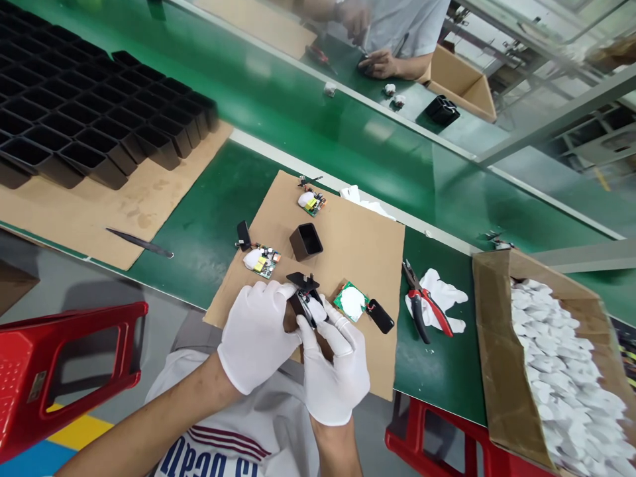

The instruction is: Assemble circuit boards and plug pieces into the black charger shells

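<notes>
My gloved left hand (256, 331) is closed around a black plastic housing (296, 309), tilted above the cardboard sheet. At its mouth a circuit board with a white blob (315, 310) shows partly, and a black end cap (303, 281) with metal prongs sticks up beside it. My gloved right hand (338, 371) grips the same housing and board from the right, its fingertips at the opening. How deep the board sits is hidden by the fingers. Nearby are an open black housing (307, 242), a green board (350, 301) with its black cap (380, 316), and another board (262, 262) at left.
Many black housings (94, 112) stand in rows at left, near black tweezers (139, 242). Red-handled pliers (424, 301) lie on a white glove (444, 298). A carton (497, 331) of white-covered pieces stands right. A co-worker's hand (380, 64) works across the line.
</notes>
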Demonstrator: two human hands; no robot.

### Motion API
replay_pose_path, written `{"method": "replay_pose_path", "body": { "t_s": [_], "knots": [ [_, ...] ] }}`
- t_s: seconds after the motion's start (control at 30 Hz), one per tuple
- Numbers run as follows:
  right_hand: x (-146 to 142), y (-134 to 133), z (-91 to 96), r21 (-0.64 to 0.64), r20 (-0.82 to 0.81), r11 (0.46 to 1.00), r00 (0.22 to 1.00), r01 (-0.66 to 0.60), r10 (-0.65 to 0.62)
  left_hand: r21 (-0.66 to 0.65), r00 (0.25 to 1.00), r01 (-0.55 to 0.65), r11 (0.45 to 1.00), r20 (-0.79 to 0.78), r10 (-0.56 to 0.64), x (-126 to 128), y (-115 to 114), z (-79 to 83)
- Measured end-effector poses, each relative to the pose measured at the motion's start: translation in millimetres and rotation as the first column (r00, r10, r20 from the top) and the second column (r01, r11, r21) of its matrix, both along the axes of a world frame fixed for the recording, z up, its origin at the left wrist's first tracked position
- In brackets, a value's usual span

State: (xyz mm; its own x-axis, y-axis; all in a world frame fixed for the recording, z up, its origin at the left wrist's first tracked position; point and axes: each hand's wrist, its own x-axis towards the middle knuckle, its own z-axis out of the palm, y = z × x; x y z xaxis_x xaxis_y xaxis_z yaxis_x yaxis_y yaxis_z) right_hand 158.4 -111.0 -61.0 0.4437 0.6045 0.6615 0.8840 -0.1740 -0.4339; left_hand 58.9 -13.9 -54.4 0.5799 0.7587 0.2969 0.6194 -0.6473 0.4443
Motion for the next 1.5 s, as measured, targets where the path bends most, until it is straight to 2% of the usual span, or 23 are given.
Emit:
{"method": "replay_pose_path", "body": {
  "t_s": [0.17, 0.37, 0.57, 0.73, 0.9, 1.03, 1.1, 1.2, 1.33, 1.4, 1.5],
  "knots": [
    [0.6, -2.6, -2.0, -0.053, -0.036, 0.999, 0.999, 0.009, -0.011, -0.023, 1.000, 0.000, 1.000, -0.029, 0.000, 0.0, -0.7, 0.1],
    [-4.6, -1.4, -7.3, 0.025, -0.195, 0.994, 0.976, 0.106, -0.099, 0.009, 0.998, -0.010, 1.000, -0.054, 0.011, 0.2, 0.3, 1.4],
    [-2.9, -1.7, -2.1, -0.008, -0.086, 1.000, 0.996, 0.012, -0.013, 0.024, 0.999, 0.005, 1.000, -0.040, -0.004, 0.2, 0.3, 1.0],
    [-6.2, -2.8, -3.0, 0.004, -0.175, 0.996, 0.981, 0.090, -0.088, 0.042, 1.000, 0.007, 0.999, -0.026, -0.006, 0.8, -0.3, 1.4],
    [-6.2, -2.5, 0.5, -0.025, -0.117, 0.999, 0.993, 0.021, -0.024, 0.055, 0.999, 0.021, 0.998, -0.031, -0.019, 0.4, -0.4, 1.4],
    [-6.6, -2.2, -2.4, -0.037, -0.210, 0.993, 0.971, 0.112, -0.117, 0.065, 1.000, -0.001, 0.998, -0.023, 0.002, -0.3, -0.3, 1.0],
    [-5.5, -2.2, -5.0, -0.052, -0.179, 0.995, 0.979, 0.091, -0.099, 0.070, 1.000, -0.017, 0.997, -0.016, 0.018, 0.2, -0.1, 1.2],
    [-0.6, -1.3, -4.7, -0.031, -0.111, 0.999, 0.994, -0.012, 0.009, 0.069, 1.000, -0.018, 0.997, -0.010, 0.018, 1.8, 0.5, 2.2],
    [5.2, 1.2, 3.4, -0.033, -0.132, 0.996, 0.988, -0.081, 0.076, 0.056, 1.000, -0.026, 0.998, 0.008, 0.026, 3.5, 0.9, 3.3],
    [5.6, 1.6, 6.3, -0.015, -0.154, 0.999, 0.987, -0.050, 0.047, 0.062, 0.999, -0.035, 0.997, 0.023, 0.034, 3.7, 0.3, 3.3],
    [5.7, 0.3, 5.4, -0.058, -0.181, 0.998, 0.983, -0.016, 0.006, 0.045, 0.998, -0.047, 0.998, 0.048, 0.045, 3.8, -1.0, 2.7]
  ]
}}
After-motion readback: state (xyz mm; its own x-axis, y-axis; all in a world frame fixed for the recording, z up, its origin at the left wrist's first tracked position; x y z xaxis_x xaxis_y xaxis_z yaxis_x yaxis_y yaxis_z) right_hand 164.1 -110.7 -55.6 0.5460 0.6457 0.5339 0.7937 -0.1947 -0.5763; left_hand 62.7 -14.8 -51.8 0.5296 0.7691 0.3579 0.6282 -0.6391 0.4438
